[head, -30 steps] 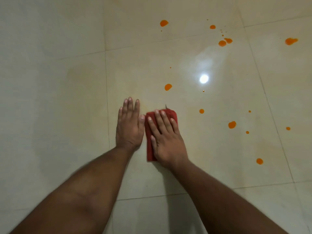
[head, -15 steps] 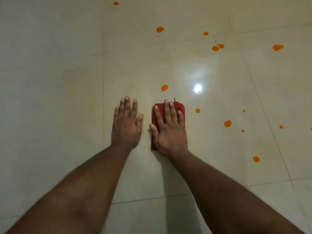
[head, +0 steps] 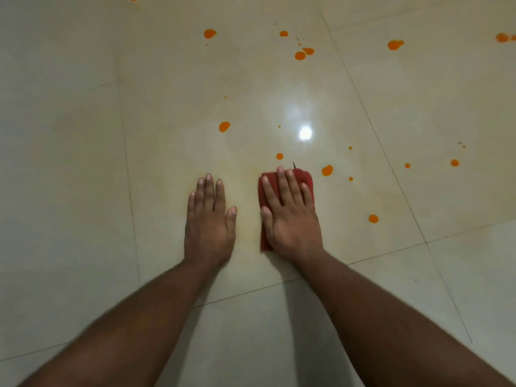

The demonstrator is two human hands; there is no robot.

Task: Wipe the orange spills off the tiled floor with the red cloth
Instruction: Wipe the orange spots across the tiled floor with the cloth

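**mop_or_drop:** Which way is the next swipe going? The right hand [head: 290, 219] is lying flat on the red cloth [head: 305, 178], fingers straight and together, so the grip is just pressing it into the tiled floor [head: 83, 163], not curling round it.

**tile_guy:** Agreed, nothing's pinching. The cloth is folded into a strip, and its long axis is running from the wrist out toward the fingertips. The closest orange spills are sitting just off its far end: a small round spot [head: 279, 156] straight past the fingertips, and a bigger blob [head: 327, 170] just beside the cloth's far right corner.

**mop_or_drop:** So I'm guessing forward and slightly right. What's the left hand [head: 209, 222] doing?

**tile_guy:** It's resting open and flat on bare tile, left of the cloth and not touching it, probably bracing. The right one is nearer every spill I can see.

**mop_or_drop:** Plenty still left, then. There's a drop [head: 224, 126] further out, and a cluster [head: 303, 53] is sitting well away toward the far side.
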